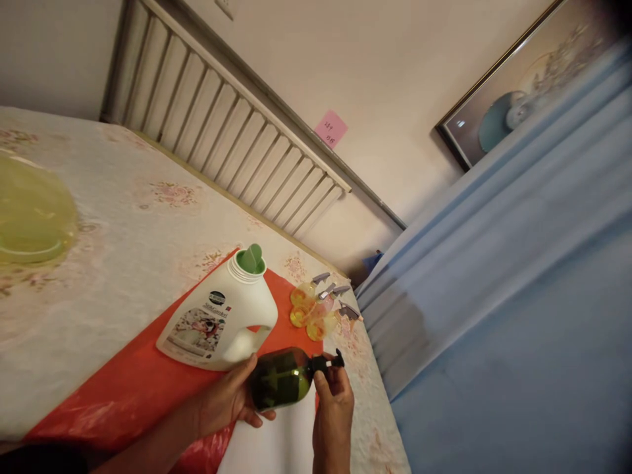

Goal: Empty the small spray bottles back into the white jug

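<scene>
Clamping the black pump head (320,364) at its collar, the fingers (323,387) of the right hand (336,403) are closed, thumb nearest the camera. The left hand (230,398) supports the base end of the dark green bottle (280,378), thumb along one side, fingers curled beneath. The bottle is held tilted, pump end toward the right of the view. It is located over a white sheet (271,444) at the front of the bench (113,263).

Just beyond the bottle, a white jug (237,299) stands upright on a red sheet (123,368). Its cap is off, exposing a green spout (251,259); its printed label faces the camera. To the right of the jug, clear dispenser bottles (318,324) with grey tops and yellow contents stand in a close group.

A floral cloth (172,193) covers the bench. A translucent yellow-green basin (62,197) sits at the left edge of the view. Behind the bench: a ribbed radiator (232,125), a pink note (330,129) with handwriting, and a framed picture (494,122). A blue curtain (494,296) hangs along the right side.
</scene>
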The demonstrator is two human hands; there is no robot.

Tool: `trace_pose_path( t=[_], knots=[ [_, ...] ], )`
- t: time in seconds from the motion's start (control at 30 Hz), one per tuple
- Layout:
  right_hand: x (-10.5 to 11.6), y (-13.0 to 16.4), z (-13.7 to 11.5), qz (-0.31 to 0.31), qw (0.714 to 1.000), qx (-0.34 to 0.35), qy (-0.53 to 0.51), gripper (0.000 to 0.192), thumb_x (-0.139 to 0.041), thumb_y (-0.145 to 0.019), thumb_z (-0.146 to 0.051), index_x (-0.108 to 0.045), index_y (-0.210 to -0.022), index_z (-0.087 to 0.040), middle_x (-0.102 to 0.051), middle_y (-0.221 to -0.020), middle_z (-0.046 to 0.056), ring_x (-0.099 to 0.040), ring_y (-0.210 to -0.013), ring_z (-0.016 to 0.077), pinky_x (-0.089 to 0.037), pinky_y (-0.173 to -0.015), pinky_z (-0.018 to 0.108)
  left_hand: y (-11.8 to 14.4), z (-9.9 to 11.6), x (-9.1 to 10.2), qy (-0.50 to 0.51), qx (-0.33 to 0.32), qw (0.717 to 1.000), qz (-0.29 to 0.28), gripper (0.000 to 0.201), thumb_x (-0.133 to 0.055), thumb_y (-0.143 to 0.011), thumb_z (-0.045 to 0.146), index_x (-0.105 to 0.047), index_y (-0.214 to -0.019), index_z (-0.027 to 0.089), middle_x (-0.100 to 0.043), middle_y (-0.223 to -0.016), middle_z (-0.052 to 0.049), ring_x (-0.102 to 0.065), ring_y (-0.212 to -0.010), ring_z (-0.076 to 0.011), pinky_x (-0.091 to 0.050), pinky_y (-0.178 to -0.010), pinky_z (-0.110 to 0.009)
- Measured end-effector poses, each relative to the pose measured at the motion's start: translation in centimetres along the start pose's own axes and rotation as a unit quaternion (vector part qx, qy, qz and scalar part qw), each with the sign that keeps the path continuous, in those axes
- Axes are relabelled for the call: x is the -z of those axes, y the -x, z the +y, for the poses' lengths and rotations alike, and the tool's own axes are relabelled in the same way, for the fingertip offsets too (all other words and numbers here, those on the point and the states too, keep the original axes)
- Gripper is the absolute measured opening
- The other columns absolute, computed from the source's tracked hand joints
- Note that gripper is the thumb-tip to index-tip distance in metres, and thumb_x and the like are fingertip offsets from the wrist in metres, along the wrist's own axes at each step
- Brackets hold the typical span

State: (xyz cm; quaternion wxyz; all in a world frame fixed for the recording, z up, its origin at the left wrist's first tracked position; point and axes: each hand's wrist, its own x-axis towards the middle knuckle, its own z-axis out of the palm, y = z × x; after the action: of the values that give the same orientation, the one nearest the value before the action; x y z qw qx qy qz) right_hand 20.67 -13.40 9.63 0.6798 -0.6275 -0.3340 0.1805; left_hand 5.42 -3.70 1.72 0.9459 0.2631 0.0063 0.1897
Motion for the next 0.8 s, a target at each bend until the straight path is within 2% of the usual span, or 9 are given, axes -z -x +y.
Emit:
trace_pose_path(
  t=[0.07, 0.23, 0.4, 0.47, 0.57, 0.7, 0.8],
  knots=[
    [0.0, 0.0, 0.1, 0.002, 1.0, 0.003, -0.002, 0.044, -0.071, -0.071, -0.031, -0.062, -0.111, -0.014, -0.071, -0.105, 0.01, -0.065, -0.102, 0.0249, -0.048, -0.092, 0.037, 0.1, -0.2, 0.2, 0.0, -0.004, 1.0, -0.009, 0.07, -0.036, -0.09, 0.064, -0.044, -0.14, 0.015, -0.067, -0.12, -0.023, -0.073, -0.075, -0.024, -0.052, -0.054, -0.025],
    [0.2, -0.1, 0.0, -0.002, 1.0, 0.008, -0.009, 0.046, -0.071, -0.072, -0.033, -0.063, -0.113, -0.014, -0.07, -0.109, 0.011, -0.064, -0.105, 0.0257, -0.049, -0.093, 0.038, 0.5, -0.4, 0.7, -0.053, -0.032, 0.997, -0.047, 0.066, -0.068, -0.081, 0.042, -0.042, -0.139, 0.024, -0.063, -0.125, -0.018, -0.073, -0.088, -0.0291, -0.054, -0.058, -0.026],
    [0.5, -0.1, 0.0, 0.01, 1.0, 0.004, -0.015, 0.046, -0.072, -0.071, -0.033, -0.064, -0.112, -0.015, -0.071, -0.108, 0.01, -0.065, -0.105, 0.0261, -0.05, -0.092, 0.038, 0.8, -0.2, 0.6, -0.104, -0.016, 0.994, -0.039, 0.074, -0.073, -0.076, 0.024, -0.037, -0.141, 0.029, -0.062, -0.126, -0.016, -0.073, -0.087, -0.0259, -0.052, -0.059, -0.023],
    [0.6, 0.0, 0.0, 0.014, 1.0, 0.003, -0.014, 0.046, -0.072, -0.071, -0.033, -0.064, -0.113, -0.014, -0.071, -0.107, 0.01, -0.065, -0.104, 0.0262, -0.05, -0.092, 0.038, 0.8, -0.2, 0.7, -0.099, -0.015, 0.994, -0.041, 0.072, -0.071, -0.078, 0.028, -0.036, -0.141, 0.029, -0.064, -0.122, -0.015, -0.073, -0.083, -0.0253, -0.051, -0.057, -0.023],
    [0.7, 0.1, 0.2, 0.014, 1.0, 0.001, -0.009, 0.049, -0.072, -0.072, -0.034, -0.062, -0.116, -0.014, -0.071, -0.11, 0.011, -0.064, -0.107, 0.0262, -0.049, -0.093, 0.039, 0.8, -0.3, 0.7, -0.079, -0.02, 0.995, -0.048, 0.057, -0.063, -0.084, 0.039, -0.045, -0.137, 0.026, -0.066, -0.115, -0.015, -0.072, -0.083, -0.0269, -0.05, -0.058, -0.028],
    [0.9, 0.0, 0.8, 0.011, 1.0, -0.009, -0.013, 0.049, -0.072, -0.072, -0.034, -0.061, -0.115, -0.015, -0.07, -0.112, 0.011, -0.063, -0.11, 0.0256, -0.048, -0.095, 0.038, 0.8, 0.2, 0.1, -0.057, -0.05, 0.996, -0.042, 0.057, -0.062, -0.084, 0.041, -0.048, -0.137, 0.024, -0.062, -0.129, -0.015, -0.057, -0.117, -0.0308, -0.048, -0.083, -0.037],
    [1.0, -0.1, 1.2, 0.018, 1.0, -0.015, -0.015, 0.049, -0.073, -0.07, -0.033, -0.061, -0.114, -0.015, -0.071, -0.108, 0.01, -0.064, -0.107, 0.0256, -0.049, -0.094, 0.038, 0.9, 0.7, -0.5, -0.056, -0.065, 0.996, -0.038, 0.062, -0.064, -0.083, 0.04, -0.045, -0.14, 0.026, -0.057, -0.137, -0.012, -0.05, -0.126, -0.0317, -0.044, -0.091, -0.04]
  ],
)
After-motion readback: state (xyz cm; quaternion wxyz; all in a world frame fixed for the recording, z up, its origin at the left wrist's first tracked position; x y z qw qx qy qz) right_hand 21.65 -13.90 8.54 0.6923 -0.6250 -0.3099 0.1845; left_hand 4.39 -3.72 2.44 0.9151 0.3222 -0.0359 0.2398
